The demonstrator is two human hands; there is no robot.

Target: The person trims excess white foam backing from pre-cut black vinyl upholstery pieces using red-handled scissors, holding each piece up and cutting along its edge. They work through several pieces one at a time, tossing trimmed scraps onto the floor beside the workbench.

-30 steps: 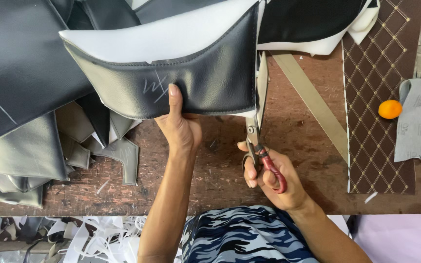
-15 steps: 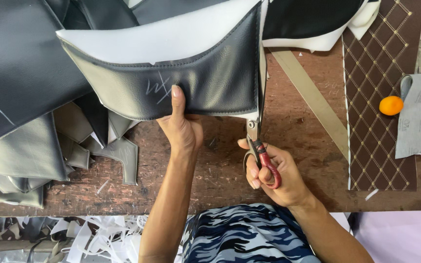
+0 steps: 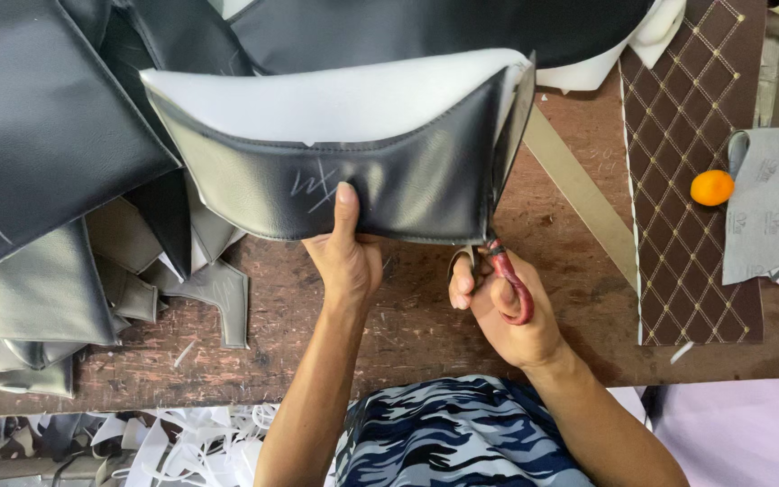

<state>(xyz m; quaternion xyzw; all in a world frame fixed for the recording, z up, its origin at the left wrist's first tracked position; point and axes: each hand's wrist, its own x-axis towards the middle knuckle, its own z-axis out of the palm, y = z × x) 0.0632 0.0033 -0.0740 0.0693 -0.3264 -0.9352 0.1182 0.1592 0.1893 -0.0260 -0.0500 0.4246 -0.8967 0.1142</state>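
My left hand [image 3: 346, 255] grips the lower edge of a black leatherette piece [image 3: 380, 180] backed with white foam, thumb on its face beside a chalk mark. The piece is held up and curved above the wooden table [image 3: 407, 316]. My right hand [image 3: 502, 307] holds red-handled scissors [image 3: 502, 271], whose blades run up along the piece's right edge, where a thin strip stands away from it.
Black and grey leatherette offcuts [image 3: 56, 271] pile at the left. A brown quilted panel [image 3: 691, 171] lies at the right, with an orange ball [image 3: 711, 188] and grey sheets [image 3: 777, 212] beside it. A tan strip [image 3: 579, 194] crosses the table. White scraps [image 3: 182, 442] lie below the table edge.
The scissors have moved further up along the piece's right edge, and my right hand has risen closer to the piece. My left hand keeps its grip.
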